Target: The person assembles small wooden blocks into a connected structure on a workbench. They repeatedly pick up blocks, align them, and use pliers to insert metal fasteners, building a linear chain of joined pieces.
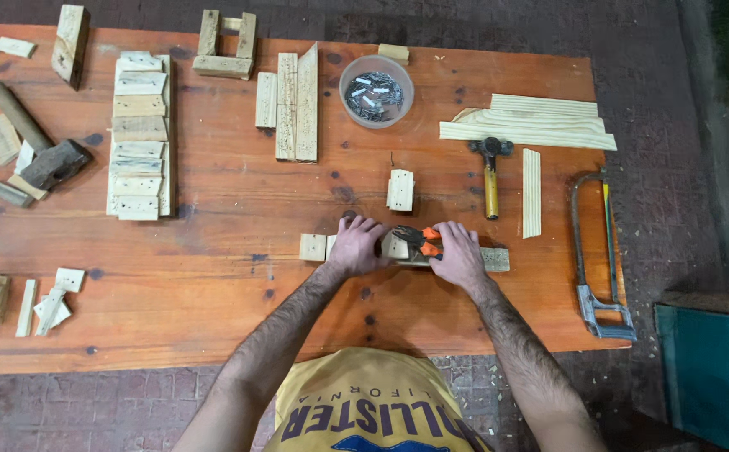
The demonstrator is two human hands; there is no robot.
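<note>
Holding a long wooden strip (492, 259) at the near middle of the orange-brown table (231, 301), we press down with both hands. Our left hand (354, 246) lies flat with spread fingers on the left part of the strip, beside a small wooden block (395, 246) that stands on it. Our right hand (458, 254) closes around pliers with orange handles (421, 243), whose dark head points toward the block. We cannot tell whether the pliers grip anything.

Just left of our left hand lies a small square wood piece (313, 247). A little farther from us, another small block (400, 190) lies alone. To its right lies a hammer with a yellow handle (490, 176), and next to it a thin pale slat (531, 192). At the far edge stands a round clear bowl of small metal pieces (375, 90). Pale boards (532, 123) lie right of the bowl. A hacksaw (596, 251) lies at the right edge. A row of short planks (138, 134) lies on the left side.
</note>
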